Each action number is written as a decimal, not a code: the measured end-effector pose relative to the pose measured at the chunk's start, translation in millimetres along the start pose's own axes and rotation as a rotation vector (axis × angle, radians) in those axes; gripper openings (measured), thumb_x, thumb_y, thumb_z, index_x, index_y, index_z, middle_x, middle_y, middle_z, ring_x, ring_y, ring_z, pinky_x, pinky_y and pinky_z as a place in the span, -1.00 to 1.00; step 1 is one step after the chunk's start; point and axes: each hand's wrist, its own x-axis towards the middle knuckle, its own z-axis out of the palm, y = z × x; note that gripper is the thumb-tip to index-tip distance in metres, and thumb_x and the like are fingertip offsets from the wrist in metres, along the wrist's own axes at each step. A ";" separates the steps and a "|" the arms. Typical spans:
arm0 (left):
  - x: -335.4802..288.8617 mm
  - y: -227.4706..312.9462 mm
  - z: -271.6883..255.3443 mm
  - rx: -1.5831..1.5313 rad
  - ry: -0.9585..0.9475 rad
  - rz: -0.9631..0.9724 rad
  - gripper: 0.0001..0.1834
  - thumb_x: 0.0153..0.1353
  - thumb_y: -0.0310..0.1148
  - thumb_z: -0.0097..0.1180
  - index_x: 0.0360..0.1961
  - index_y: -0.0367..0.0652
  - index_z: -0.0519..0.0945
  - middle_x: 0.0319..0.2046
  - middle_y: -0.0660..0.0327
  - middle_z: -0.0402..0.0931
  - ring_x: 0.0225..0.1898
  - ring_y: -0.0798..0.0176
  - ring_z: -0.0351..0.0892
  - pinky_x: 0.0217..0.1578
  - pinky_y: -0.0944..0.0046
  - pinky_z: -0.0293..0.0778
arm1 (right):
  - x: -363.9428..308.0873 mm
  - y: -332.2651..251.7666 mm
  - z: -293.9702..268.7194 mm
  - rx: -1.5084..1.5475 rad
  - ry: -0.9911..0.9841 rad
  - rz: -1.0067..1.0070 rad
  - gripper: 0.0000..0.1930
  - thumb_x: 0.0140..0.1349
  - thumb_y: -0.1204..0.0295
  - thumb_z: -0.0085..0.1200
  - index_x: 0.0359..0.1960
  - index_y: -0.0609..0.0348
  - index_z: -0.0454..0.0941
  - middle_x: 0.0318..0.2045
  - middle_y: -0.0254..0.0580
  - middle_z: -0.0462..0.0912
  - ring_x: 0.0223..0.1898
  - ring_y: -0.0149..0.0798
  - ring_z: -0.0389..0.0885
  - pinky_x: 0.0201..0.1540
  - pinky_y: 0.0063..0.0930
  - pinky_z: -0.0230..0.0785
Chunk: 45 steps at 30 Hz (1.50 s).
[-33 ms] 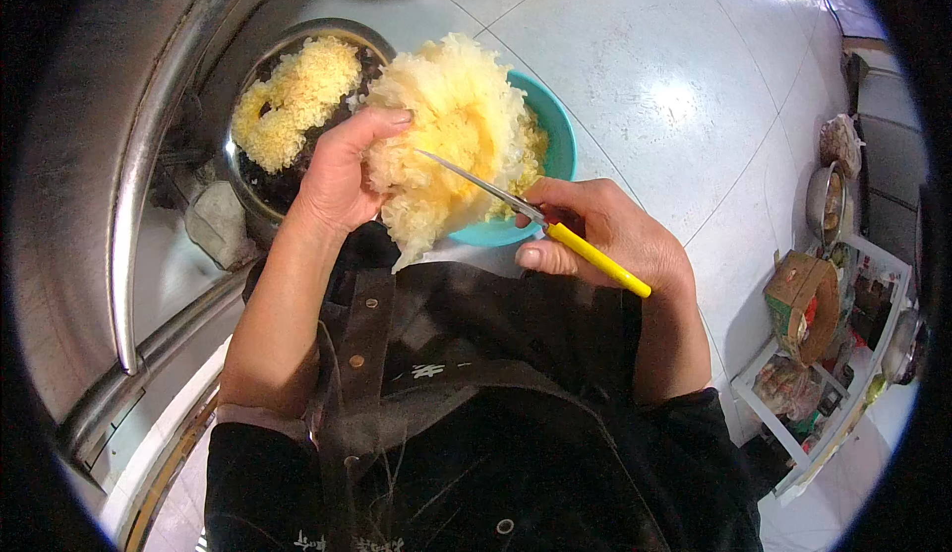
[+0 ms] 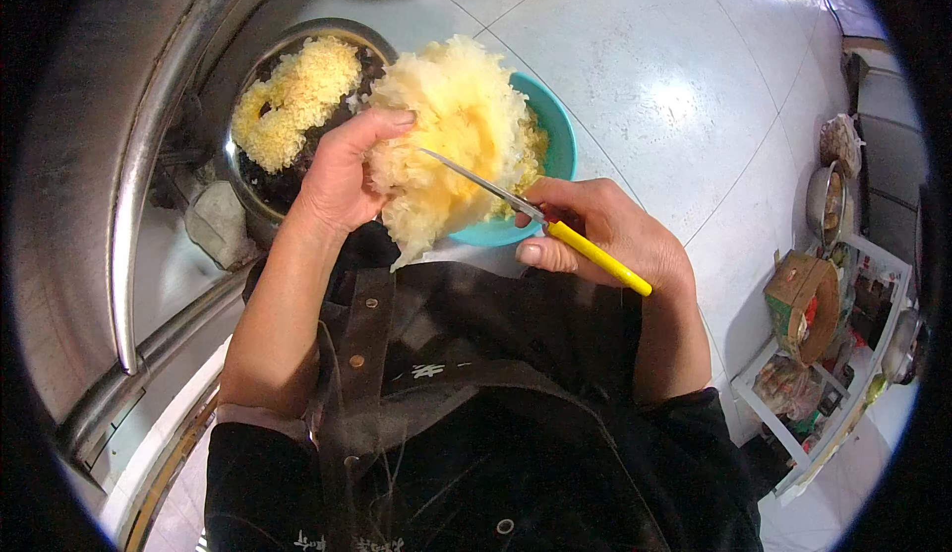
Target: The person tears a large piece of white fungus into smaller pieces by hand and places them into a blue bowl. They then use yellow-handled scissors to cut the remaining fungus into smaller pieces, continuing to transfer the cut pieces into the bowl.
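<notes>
A large pale-yellow, frilly snow fungus (image 2: 451, 101) is held up in front of me. My left hand (image 2: 342, 170) grips its left side, thumb on top. In my right hand (image 2: 620, 230) is a small knife (image 2: 600, 257) with a yellow handle, its narrow blade pointing up and left over the fungus; whether the tip touches cannot be made out. Beneath the fungus, partly hidden, stands a turquoise basin (image 2: 562, 135) with yellowish pieces inside. Left of it, a round metal bowl (image 2: 236, 170) contains dark pieces and another yellow frilly fungus (image 2: 297, 86).
A big curved steel vessel or panel (image 2: 74, 205) rises close on my left, with a metal rail below. Beside the metal bowl lies a pale lump (image 2: 220, 225). Tiled floor (image 2: 635, 56) stretches ahead. At right stands a white rack (image 2: 783, 433) with a cardboard box (image 2: 803, 304).
The snow fungus has shifted very slightly in my left hand. Both hands and the knife are almost where they were.
</notes>
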 end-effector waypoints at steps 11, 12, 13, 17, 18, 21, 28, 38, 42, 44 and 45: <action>4.7 -5.0 14.3 0.007 -0.012 -0.007 -0.57 0.22 -0.27 0.14 0.03 -0.34 0.55 -0.11 0.05 0.65 -0.12 0.14 0.69 -0.04 0.14 0.63 | -4.2 -1.6 -6.3 0.037 -0.009 0.097 -0.55 0.19 0.01 0.35 -0.24 0.20 0.65 -0.61 -0.34 0.52 -0.56 -0.46 0.35 -0.49 -0.49 0.21; 3.2 -4.6 17.7 -0.004 -0.011 -0.012 -0.58 0.22 -0.27 0.14 0.03 -0.34 0.55 -0.12 0.06 0.65 -0.13 0.15 0.69 -0.05 0.15 0.64 | -7.0 -5.9 -11.5 0.006 -0.032 0.116 -0.54 0.18 0.01 0.36 -0.23 0.20 0.65 -0.61 -0.35 0.53 -0.56 -0.46 0.35 -0.49 -0.50 0.20; 4.6 -4.8 16.4 -0.010 -0.029 -0.017 -0.59 0.22 -0.28 0.15 0.02 -0.33 0.55 -0.13 0.07 0.64 -0.14 0.15 0.69 -0.07 0.15 0.64 | -8.9 -8.1 -15.2 -0.024 -0.055 0.131 -0.53 0.16 0.01 0.38 -0.22 0.21 0.65 -0.61 -0.35 0.53 -0.56 -0.46 0.35 -0.49 -0.50 0.20; 6.1 -3.4 19.1 -0.004 -0.044 -0.020 -0.60 0.22 -0.29 0.17 0.01 -0.32 0.55 -0.13 0.07 0.64 -0.14 0.16 0.70 -0.08 0.15 0.65 | -19.4 3.4 -25.3 0.060 -0.010 0.059 -0.46 0.12 -0.01 0.41 -0.11 0.22 0.64 -0.58 -0.34 0.55 -0.56 -0.46 0.36 -0.49 -0.52 0.20; 5.1 -2.3 21.6 0.007 -0.033 -0.019 -0.59 0.22 -0.29 0.18 0.02 -0.33 0.54 -0.13 0.06 0.64 -0.14 0.15 0.70 -0.07 0.15 0.65 | -19.6 8.6 -24.9 0.084 -0.005 0.050 -0.44 0.12 -0.01 0.41 -0.09 0.23 0.64 -0.57 -0.33 0.55 -0.56 -0.46 0.37 -0.49 -0.53 0.20; 6.0 -2.6 20.3 -0.006 -0.045 -0.030 -0.58 0.22 -0.28 0.18 0.02 -0.33 0.54 -0.13 0.05 0.64 -0.12 0.15 0.70 -0.06 0.15 0.65 | -19.6 7.0 -28.0 0.094 -0.038 0.085 -0.40 0.11 -0.03 0.41 -0.05 0.24 0.63 -0.53 -0.32 0.57 -0.55 -0.46 0.39 -0.48 -0.54 0.22; 7.2 -1.9 18.7 -0.017 -0.062 -0.026 -0.57 0.23 -0.26 0.18 0.02 -0.34 0.54 -0.12 0.04 0.63 -0.10 0.15 0.69 -0.05 0.15 0.65 | -19.4 9.1 -31.1 0.117 -0.053 0.076 -0.38 0.11 -0.04 0.40 -0.01 0.25 0.61 -0.41 -0.29 0.64 -0.51 -0.44 0.42 -0.44 -0.51 0.28; 6.1 -2.3 17.2 -0.031 -0.075 -0.029 -0.57 0.26 -0.23 0.18 0.03 -0.34 0.54 -0.11 0.05 0.64 -0.11 0.17 0.70 -0.04 0.16 0.65 | -16.5 8.2 -28.7 0.151 0.005 0.077 -0.37 0.11 -0.12 0.37 -0.07 0.21 0.60 -0.54 -0.34 0.52 -0.50 -0.44 0.40 -0.42 -0.51 0.25; 7.4 -2.8 14.9 -0.007 -0.096 -0.031 -0.57 0.28 -0.23 0.17 0.05 -0.34 0.53 -0.09 0.05 0.64 -0.09 0.17 0.70 -0.03 0.16 0.65 | -14.7 8.7 -25.7 0.140 0.005 0.084 -0.37 0.11 -0.13 0.37 -0.09 0.22 0.60 -0.55 -0.36 0.49 -0.50 -0.44 0.38 -0.43 -0.51 0.24; 6.9 -1.3 15.6 -0.012 -0.111 -0.052 -0.56 0.30 -0.22 0.16 0.07 -0.34 0.52 -0.07 0.04 0.64 -0.08 0.16 0.70 -0.02 0.15 0.64 | -13.1 8.0 -24.7 0.105 0.012 0.092 -0.38 0.12 -0.12 0.37 -0.10 0.22 0.60 -0.56 -0.37 0.48 -0.51 -0.44 0.38 -0.43 -0.50 0.23; 6.9 -1.0 16.1 -0.014 -0.118 -0.062 -0.55 0.31 -0.21 0.15 0.08 -0.34 0.52 -0.07 0.03 0.63 -0.07 0.16 0.69 -0.02 0.14 0.64 | -12.4 5.9 -24.4 0.081 0.019 0.104 -0.39 0.12 -0.11 0.37 -0.09 0.22 0.60 -0.56 -0.37 0.48 -0.51 -0.45 0.37 -0.44 -0.50 0.23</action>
